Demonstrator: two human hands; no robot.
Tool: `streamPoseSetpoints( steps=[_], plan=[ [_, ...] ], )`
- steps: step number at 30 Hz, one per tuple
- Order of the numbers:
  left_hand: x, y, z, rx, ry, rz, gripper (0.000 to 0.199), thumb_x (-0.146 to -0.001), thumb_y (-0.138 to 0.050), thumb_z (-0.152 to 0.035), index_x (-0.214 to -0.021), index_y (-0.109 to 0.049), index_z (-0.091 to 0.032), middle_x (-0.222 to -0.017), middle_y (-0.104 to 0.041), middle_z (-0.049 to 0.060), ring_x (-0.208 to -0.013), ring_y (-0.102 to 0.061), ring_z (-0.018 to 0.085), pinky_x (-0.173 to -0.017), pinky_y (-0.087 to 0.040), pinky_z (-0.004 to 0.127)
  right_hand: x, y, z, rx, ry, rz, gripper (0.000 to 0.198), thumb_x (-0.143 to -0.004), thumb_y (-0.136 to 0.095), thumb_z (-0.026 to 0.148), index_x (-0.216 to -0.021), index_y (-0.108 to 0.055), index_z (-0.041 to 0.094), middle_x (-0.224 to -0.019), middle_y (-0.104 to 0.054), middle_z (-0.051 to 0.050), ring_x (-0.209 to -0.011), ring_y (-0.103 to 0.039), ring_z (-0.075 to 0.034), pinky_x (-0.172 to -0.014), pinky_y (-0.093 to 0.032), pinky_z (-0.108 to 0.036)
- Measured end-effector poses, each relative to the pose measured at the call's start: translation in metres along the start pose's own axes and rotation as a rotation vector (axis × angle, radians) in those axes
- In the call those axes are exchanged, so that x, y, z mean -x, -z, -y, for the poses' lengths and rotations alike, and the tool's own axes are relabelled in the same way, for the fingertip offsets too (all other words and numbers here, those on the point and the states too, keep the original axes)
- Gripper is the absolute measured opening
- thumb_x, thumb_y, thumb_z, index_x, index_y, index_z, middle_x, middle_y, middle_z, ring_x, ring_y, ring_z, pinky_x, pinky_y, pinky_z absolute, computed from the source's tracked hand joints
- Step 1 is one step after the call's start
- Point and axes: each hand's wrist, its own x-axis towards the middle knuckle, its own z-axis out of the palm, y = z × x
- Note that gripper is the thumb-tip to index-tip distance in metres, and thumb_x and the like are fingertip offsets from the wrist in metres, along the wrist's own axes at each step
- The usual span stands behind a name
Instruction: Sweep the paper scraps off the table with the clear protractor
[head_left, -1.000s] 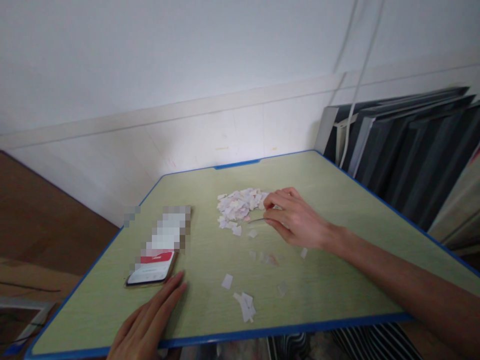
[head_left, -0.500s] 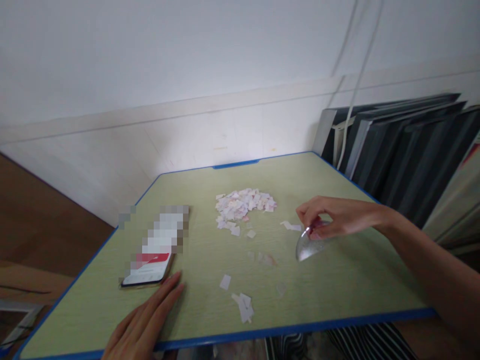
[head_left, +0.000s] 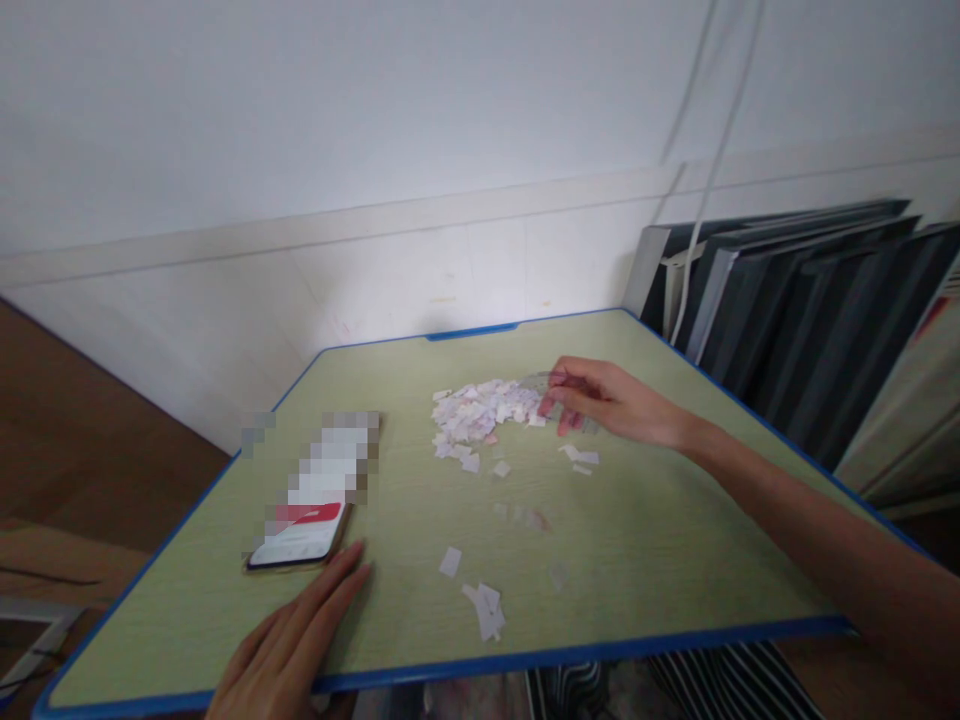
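Observation:
In the head view, my right hand (head_left: pixel 581 395) pinches a clear, half-round plastic protractor (head_left: pixel 536 381) over the right end of a pile of small white paper scraps (head_left: pixel 476 412). The protractor is see-through and blurred, so I cannot tell whether it touches the scraps. My left hand (head_left: pixel 292 630) lies flat near the front edge of the table, fingers stretched out and holding nothing. Just beyond its fingertips is a phone (head_left: pixel 307 540) with a lit, partly blurred screen. Loose paper scraps (head_left: pixel 487 608) lie between my hands, and a few more (head_left: pixel 581 457) sit below my right hand.
The light green table (head_left: pixel 675 540) has a blue rim and stands against a white wall (head_left: pixel 420 250). Dark flat panels (head_left: pixel 810 300) lean upright beyond its right side, with a white cable (head_left: pixel 701 220) hanging in front. Striped cloth (head_left: pixel 720 680) shows below the front edge.
My right hand has moved left and away from me with the protractor, from the right side of the table to the pile's right end. My left hand has stayed put.

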Motion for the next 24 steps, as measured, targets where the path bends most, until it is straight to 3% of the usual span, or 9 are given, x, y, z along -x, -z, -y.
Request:
streamPoseSetpoints(
  steps=[3, 9, 12, 15, 20, 24],
  plan=[
    [-0.001, 0.002, 0.0, -0.031, -0.056, -0.015, 0.054, -0.068, -0.04, -0.013, -0.121, -0.049, -0.014, -0.117, -0.068, 0.009, -0.094, -0.068, 0.019, -0.082, -0.042, 0.033, -0.009, -0.017, -0.002, 0.123, 0.138, -0.014, 0.014, -0.09, -0.043, 0.026, -0.093, -0.054, 0.017, -0.078, -0.062, -0.003, -0.055, -0.052, -0.01, -0.053, -0.044, -0.023],
    [0.0, 0.002, -0.004, 0.019, 0.008, -0.017, 0.054, -0.069, -0.038, -0.01, -0.122, -0.049, -0.015, -0.121, -0.066, 0.009, -0.099, -0.064, 0.02, -0.086, -0.04, 0.034, -0.011, -0.03, -0.022, 0.353, 0.338, -0.041, 0.017, -0.09, -0.047, 0.022, -0.085, -0.061, 0.015, -0.076, -0.063, -0.005, -0.063, -0.053, -0.012, -0.056, -0.039, -0.022],
    [0.001, 0.002, -0.004, 0.03, 0.008, -0.013, 0.053, -0.07, -0.038, -0.01, -0.122, -0.049, -0.015, -0.121, -0.066, 0.009, -0.099, -0.064, 0.02, -0.086, -0.04, 0.034, -0.008, -0.03, -0.026, 0.395, 0.354, -0.06, 0.019, -0.091, -0.046, 0.023, -0.087, -0.062, 0.015, -0.079, -0.064, -0.006, -0.065, -0.055, -0.013, -0.058, -0.039, -0.022],
    [0.0, 0.002, -0.004, 0.043, -0.002, -0.027, 0.052, -0.07, -0.038, -0.011, -0.121, -0.05, -0.014, -0.119, -0.067, 0.009, -0.1, -0.063, 0.02, -0.087, -0.04, 0.034, -0.007, -0.03, -0.023, 0.394, 0.32, -0.02, 0.018, -0.089, -0.048, 0.023, -0.081, -0.062, 0.015, -0.067, -0.06, -0.002, -0.055, -0.05, -0.011, -0.053, -0.036, -0.021],
    [-0.001, 0.003, -0.005, 0.035, 0.008, -0.028, 0.054, -0.069, -0.038, -0.01, -0.121, -0.05, -0.015, -0.12, -0.066, 0.01, -0.099, -0.063, 0.021, -0.086, -0.04, 0.034, -0.01, -0.036, -0.017, 0.386, 0.304, -0.125, 0.019, -0.09, -0.045, 0.023, -0.081, -0.059, 0.015, -0.068, -0.058, -0.002, -0.055, -0.048, -0.01, -0.051, -0.036, -0.02],
    [-0.001, 0.004, -0.006, 0.033, 0.002, -0.027, 0.053, -0.069, -0.038, -0.01, -0.12, -0.05, -0.013, -0.119, -0.066, 0.011, -0.099, -0.063, 0.021, -0.086, -0.04, 0.034, -0.011, -0.037, -0.016, 0.419, 0.283, -0.062, 0.018, -0.088, -0.045, 0.021, -0.08, -0.06, 0.015, -0.065, -0.058, -0.002, -0.053, -0.048, -0.011, -0.051, -0.036, -0.021]
  ],
)
